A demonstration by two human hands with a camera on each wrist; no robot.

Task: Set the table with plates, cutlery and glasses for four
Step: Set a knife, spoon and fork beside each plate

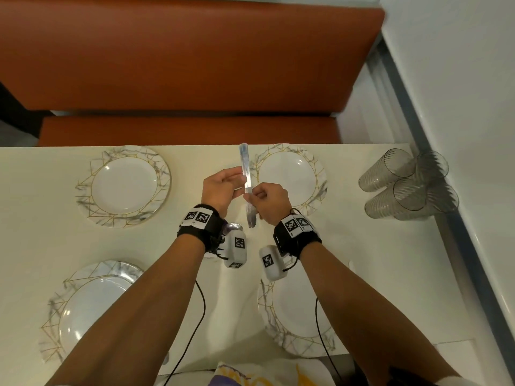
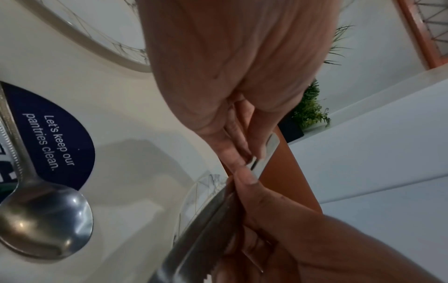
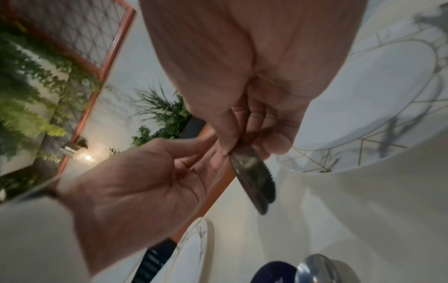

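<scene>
Over the middle of the cream table (image 1: 370,263), a steel knife (image 1: 247,176) is held in the air. Its handle points away from me and its serrated blade (image 3: 253,181) points toward me. My right hand (image 1: 252,195) pinches the knife near its middle between thumb and fingers. My left hand (image 1: 237,179) reaches in from the left, its straight fingers (image 2: 252,141) lying against the handle. Several marble-rimmed white plates are laid out: far left (image 1: 164,174), far right (image 1: 320,188), near left (image 1: 55,316), near right (image 1: 266,310).
Several clear tumblers (image 1: 404,185) lie stacked on their sides at the table's right edge by the wall. A steel spoon (image 2: 48,220) rests on the table under my left wrist, beside a dark blue sticker (image 2: 55,145). An orange bench (image 1: 181,65) runs behind the table.
</scene>
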